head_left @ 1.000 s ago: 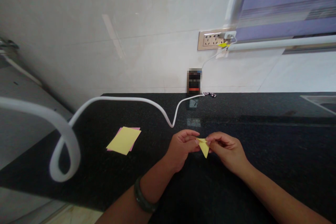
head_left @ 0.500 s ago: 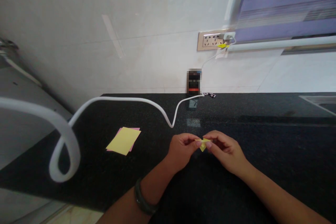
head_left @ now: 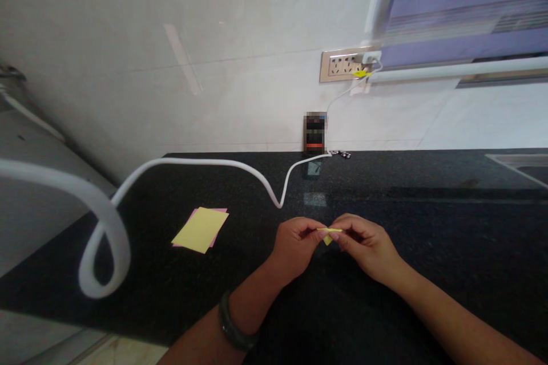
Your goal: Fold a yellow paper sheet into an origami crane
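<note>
A small piece of folded yellow paper (head_left: 327,238) is held between my two hands, above the dark countertop (head_left: 257,188). My left hand (head_left: 296,244) pinches its left side between thumb and fingers. On the right side, my right hand (head_left: 363,244) grips it the same way, and the two thumbs almost meet. A pointed tip of the paper shows below the thumbs; fingers cover much of the rest. Left of my hands, yellow square paper (head_left: 201,230) lies on pink paper (head_left: 220,234), turned at an angle to it.
A thick white cable-like arm (head_left: 214,162) loops across the left and ends near a phone (head_left: 314,132), blurred by pixels, leaning on the wall. A thin cable runs up to a wall socket (head_left: 336,65). A sink edge (head_left: 505,165) shows at the far right.
My right hand has shifted slightly left, closer to the left one, and less of the folded paper shows between the thumbs. The loose papers lie as before.
</note>
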`<state>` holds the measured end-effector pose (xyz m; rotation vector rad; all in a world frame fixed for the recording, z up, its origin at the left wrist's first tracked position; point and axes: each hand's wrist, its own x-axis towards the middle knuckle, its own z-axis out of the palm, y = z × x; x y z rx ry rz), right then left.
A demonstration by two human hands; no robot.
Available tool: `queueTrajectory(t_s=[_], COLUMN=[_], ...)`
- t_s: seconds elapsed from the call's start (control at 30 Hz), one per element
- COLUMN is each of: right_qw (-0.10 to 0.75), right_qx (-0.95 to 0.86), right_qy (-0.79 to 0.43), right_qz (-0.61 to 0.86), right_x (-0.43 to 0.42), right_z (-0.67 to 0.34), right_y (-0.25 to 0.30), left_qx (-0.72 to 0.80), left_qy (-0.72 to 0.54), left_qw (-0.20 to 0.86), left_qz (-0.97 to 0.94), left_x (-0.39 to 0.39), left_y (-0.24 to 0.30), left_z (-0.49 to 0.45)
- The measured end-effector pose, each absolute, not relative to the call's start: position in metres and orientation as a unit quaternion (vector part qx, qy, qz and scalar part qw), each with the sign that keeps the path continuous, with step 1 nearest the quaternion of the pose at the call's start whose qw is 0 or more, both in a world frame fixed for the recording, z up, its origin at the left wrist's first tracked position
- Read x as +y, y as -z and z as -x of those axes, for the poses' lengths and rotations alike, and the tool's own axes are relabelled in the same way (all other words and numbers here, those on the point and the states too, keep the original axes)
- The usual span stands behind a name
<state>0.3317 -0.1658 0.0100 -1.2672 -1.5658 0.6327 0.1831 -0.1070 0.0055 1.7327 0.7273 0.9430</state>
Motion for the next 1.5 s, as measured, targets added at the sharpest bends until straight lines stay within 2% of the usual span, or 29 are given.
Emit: queueTrajectory(t_s=[0.53,0.87,1.07,1.33,1.5], right_qw=[0.503,0.488,0.498,0.499,0.496], right_qx=[-0.610,-0.567,-0.591,-0.559,-0.565], right_qy=[-0.327,-0.385,-0.335,-0.383,-0.337], right_qz=[0.517,0.539,0.539,0.541,0.566], right_x=[-0.167,-0.164,-0.168,-0.162,-0.163], right_z=[-0.330,-0.331,-0.328,-0.330,-0.331], right_y=[-0.011,-0.004,-0.009,-0.001,-0.001], left_qx=[0.299,0.317,0.306,0.319,0.322], left_qy=[-0.359,-0.359,-0.363,-0.381,-0.384], left_qw=[0.577,0.539,0.552,0.580,0.589], left_qz=[-0.670,-0.693,-0.686,-0.645,-0.634], left_x=[-0.107,-0.107,-0.111,-0.108,-0.108], left_y=[-0.003,-0.006,-0.010,-0.006,-0.005], left_z=[-0.184,-0.183,-0.182,-0.184,-0.185])
